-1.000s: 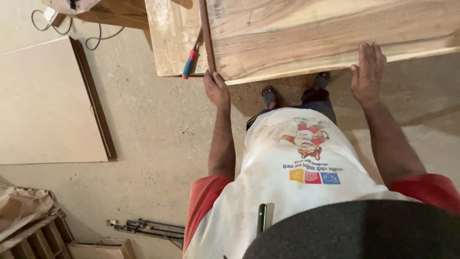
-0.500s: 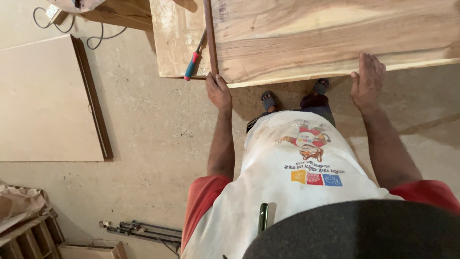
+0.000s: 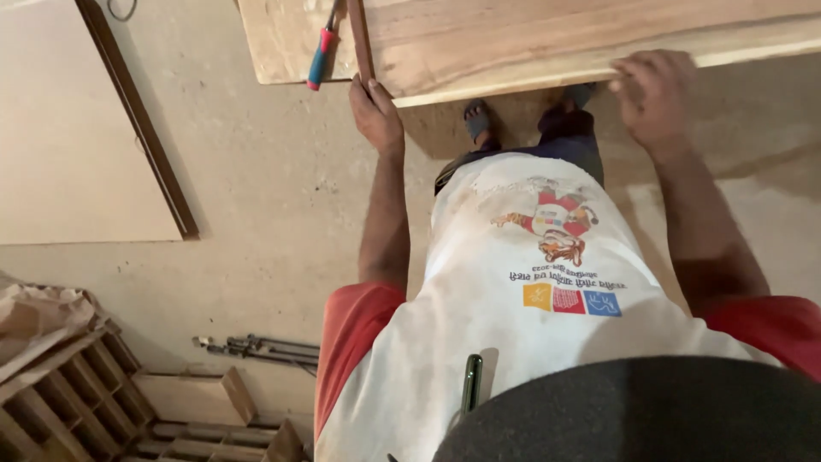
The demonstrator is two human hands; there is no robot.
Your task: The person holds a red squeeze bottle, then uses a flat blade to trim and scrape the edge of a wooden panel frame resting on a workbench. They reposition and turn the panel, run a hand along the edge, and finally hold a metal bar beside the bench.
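Head view, looking straight down past a white printed T-shirt with red sleeves to a dusty concrete floor. Left hand at the near corner of a broad, pale, grain-streaked wooden plank, palm down, fingers closed over the plank's near edge just where a thin dark wooden strip lies across the board. Right hand well apart from the left, further along the same near edge, fingers curled over the rim and gripping it; thumb hidden, so exact hold underneath impossible to tell. Plank raised above the floor, spanning the top of the frame, with two sandalled feet showing below its edge. Blue-and-red-handled hand tool resting on a second, lighter board just beside the dark strip, not touched by either hand. Large flat beige sheet with a dark wooden border lying on the floor off to the left. Slatted wooden frames and a bundle of metal rods at lower left. Dark green pen clipped at the shirt front.
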